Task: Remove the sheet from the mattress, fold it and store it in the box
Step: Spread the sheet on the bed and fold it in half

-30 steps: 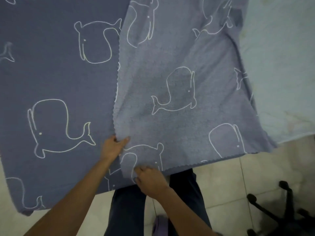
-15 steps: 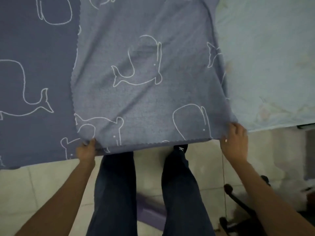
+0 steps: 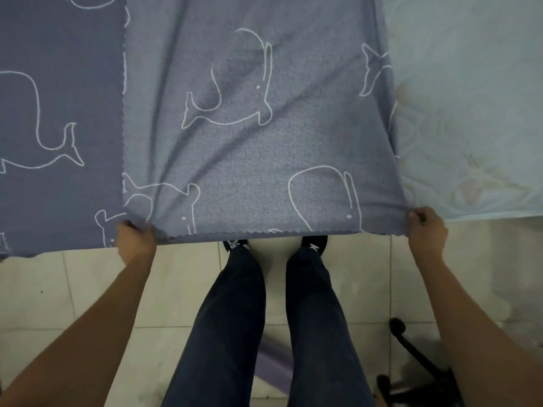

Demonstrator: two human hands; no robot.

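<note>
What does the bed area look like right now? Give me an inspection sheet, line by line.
Surface: mattress bare and pale on the right, the rest under the sheet.
Job's things: sheet, blue-grey with whale outlines, one layer folded over another; box not seen.
Clutter: purple object on the floor between the legs.
Grippers: left hand and right hand each grip a near corner of the folded layer.
Cables: nothing seen.
Surroundings: tiled floor; black chair base lower right.

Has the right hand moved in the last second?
Yes. The right hand slid rightward along the sheet, from beside the left hand to the corner next to the bare mattress.
</note>
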